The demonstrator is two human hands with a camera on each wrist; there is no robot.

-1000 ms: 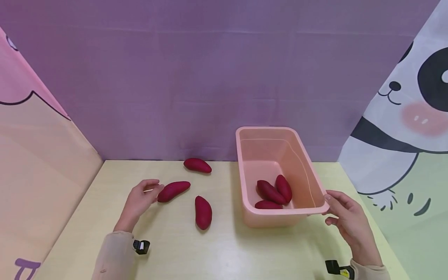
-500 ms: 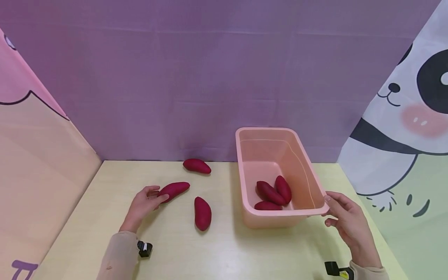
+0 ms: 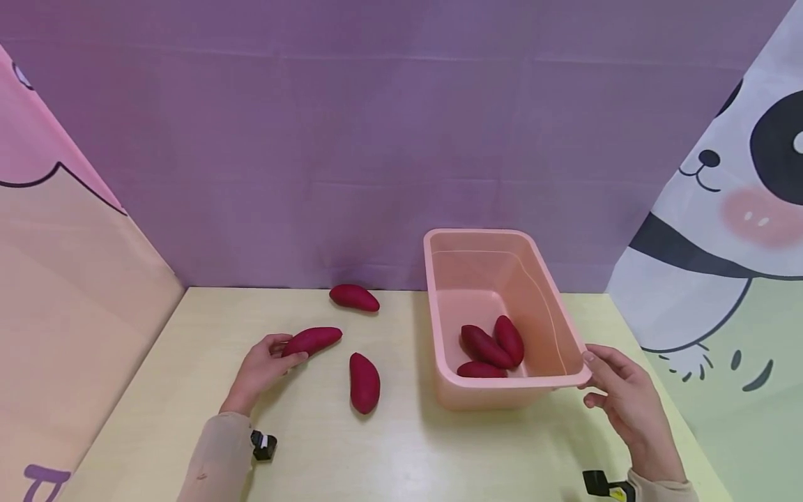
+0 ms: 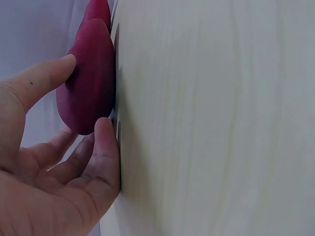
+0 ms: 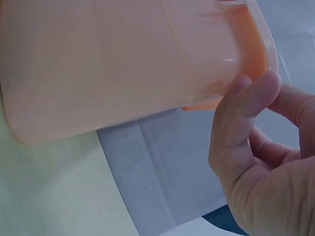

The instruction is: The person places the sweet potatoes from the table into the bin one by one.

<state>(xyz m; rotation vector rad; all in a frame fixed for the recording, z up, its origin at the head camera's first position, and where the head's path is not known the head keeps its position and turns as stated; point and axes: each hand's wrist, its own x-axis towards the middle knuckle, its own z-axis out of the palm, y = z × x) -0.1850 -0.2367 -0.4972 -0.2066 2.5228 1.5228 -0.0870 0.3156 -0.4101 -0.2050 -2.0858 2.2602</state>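
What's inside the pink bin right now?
Three red sweet potatoes lie toward the near end of the pink bin. The near rim hides part of the nearest sweet potato; the floor beneath them and just behind that rim can't be seen.

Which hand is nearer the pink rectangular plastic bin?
Right: the right hand pinches the pink bin at one corner; the left hand is left of it, at a dark-red elongated sweet potato.
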